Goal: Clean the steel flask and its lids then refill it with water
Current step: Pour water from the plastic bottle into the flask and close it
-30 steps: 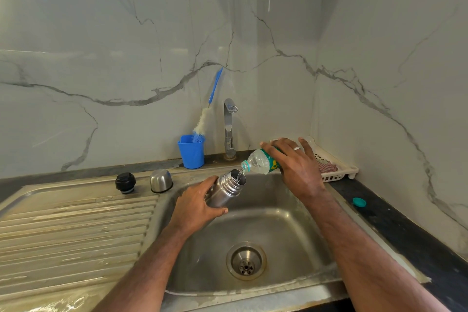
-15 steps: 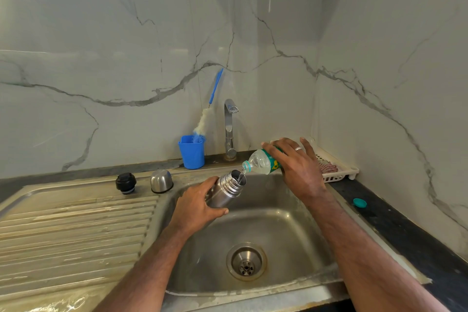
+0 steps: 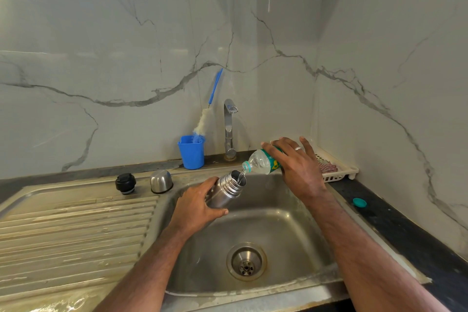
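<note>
My left hand [image 3: 196, 206] grips the steel flask [image 3: 226, 191], tilted with its open mouth up and to the right over the sink basin [image 3: 291, 233]. My right hand [image 3: 297, 167] holds a clear plastic water bottle [image 3: 260, 161] with a green label, tipped down to the left. Its neck is at the flask's mouth and a thin stream of water runs into the flask. The black inner lid [image 3: 125, 183] and the steel cup lid [image 3: 161, 181] stand on the drainboard behind the basin's left corner.
A tap [image 3: 229, 129] stands behind the basin. A blue cup [image 3: 191, 151] holds a bottle brush [image 3: 206, 115]. A white basket [image 3: 334, 170] with a cloth sits at the right wall. A teal bottle cap [image 3: 359, 202] lies on the dark counter. The ribbed drainboard [image 3: 73, 233] spreads left.
Both hands hold nearly still while water keeps running from the plastic bottle into the flask; the bottle and flask have barely shifted.
</note>
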The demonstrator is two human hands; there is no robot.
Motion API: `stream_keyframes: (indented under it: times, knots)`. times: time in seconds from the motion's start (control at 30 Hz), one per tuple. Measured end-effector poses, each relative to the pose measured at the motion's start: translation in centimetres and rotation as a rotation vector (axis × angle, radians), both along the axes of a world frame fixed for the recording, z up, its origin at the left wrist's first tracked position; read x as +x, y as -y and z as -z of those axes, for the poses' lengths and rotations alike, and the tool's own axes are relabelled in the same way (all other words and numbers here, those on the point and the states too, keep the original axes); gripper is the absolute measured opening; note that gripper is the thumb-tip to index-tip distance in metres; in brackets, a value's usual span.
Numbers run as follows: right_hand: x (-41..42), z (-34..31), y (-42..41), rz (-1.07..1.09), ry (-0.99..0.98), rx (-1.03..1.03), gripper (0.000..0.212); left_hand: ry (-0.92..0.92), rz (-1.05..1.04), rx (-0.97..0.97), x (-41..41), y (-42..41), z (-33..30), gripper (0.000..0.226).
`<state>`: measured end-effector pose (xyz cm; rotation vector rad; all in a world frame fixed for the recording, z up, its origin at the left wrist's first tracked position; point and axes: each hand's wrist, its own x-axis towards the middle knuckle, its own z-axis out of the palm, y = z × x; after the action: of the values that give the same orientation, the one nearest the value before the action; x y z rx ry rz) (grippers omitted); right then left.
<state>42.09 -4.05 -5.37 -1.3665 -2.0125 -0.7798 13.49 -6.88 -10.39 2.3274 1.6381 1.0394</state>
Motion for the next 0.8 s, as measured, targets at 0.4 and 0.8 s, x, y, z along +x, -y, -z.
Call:
stream_keyframes:
  times: [0.4,0.8]
  knots:
    - [-0.15,-0.21,0.21,-0.008,0.007,-0.011,0.104,-0.006,-0.001,0.001,0.09,-0.19,0.08,0.093]
    - [-0.01,0.00,0.00,-0.020,-0.005,0.020,0.098,-0.005,-0.004,0.002,-0.04,-0.20,0.20,0.092]
